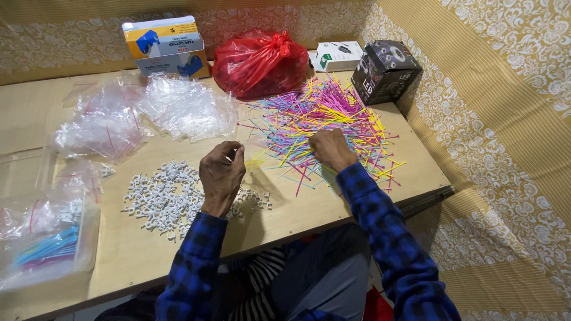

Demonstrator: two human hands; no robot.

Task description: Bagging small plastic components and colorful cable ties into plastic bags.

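Blue-checked sleeves come up from the near edge of the wooden surface [309, 217]. Left hand [221, 173] is raised above the near-middle, fingers curled nearly shut, pinching what looks like a thin yellow tie; can't tell its exact axis. Right hand [331, 148] is knuckles-up, fingers bent down into the near edge of the cable tie pile [324, 116]; can't tell whether that grip has hold of any. Ties are pink, yellow, blue, green, lying criss-cross with no common direction; pile spreads from mid-surface toward the far right corner.

White cable clips [163, 199] heaped just left of the left hand, near the front edge. Clear tray [47, 246] at the near left corner holds bagged blue and pink ties. Crumpled clear bags [148, 113] left of centre.

Along the far edge, left to right: yellow-blue-white carton [166, 46], knotted red plastic bag [259, 62], small white box [336, 55], black cube box [386, 70] at the far right corner.
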